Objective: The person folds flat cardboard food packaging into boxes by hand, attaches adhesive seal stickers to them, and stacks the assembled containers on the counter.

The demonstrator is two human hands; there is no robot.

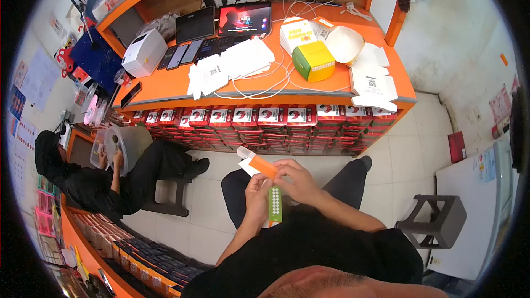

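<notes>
Both my hands are closed round a partly folded carton [275, 204] above my lap. It has an orange panel, a green side with white diamonds, and white flaps sticking up. My left hand [257, 198] grips its left side, while my right hand [298, 183] pinches it near the orange panel. On the orange counter [165, 92] ahead are a yellow and green box [313, 60], flat white cartons [248, 58] in a stack, and more white cartons [372, 84] at the right.
A person [99, 182] in black sits at the left beside a clear tub [128, 146]. Red packs [270, 118] fill the space under the counter. A grey stool [436, 218] stands at the right. White cables [276, 85], screens and a white printer [144, 52] lie on the counter.
</notes>
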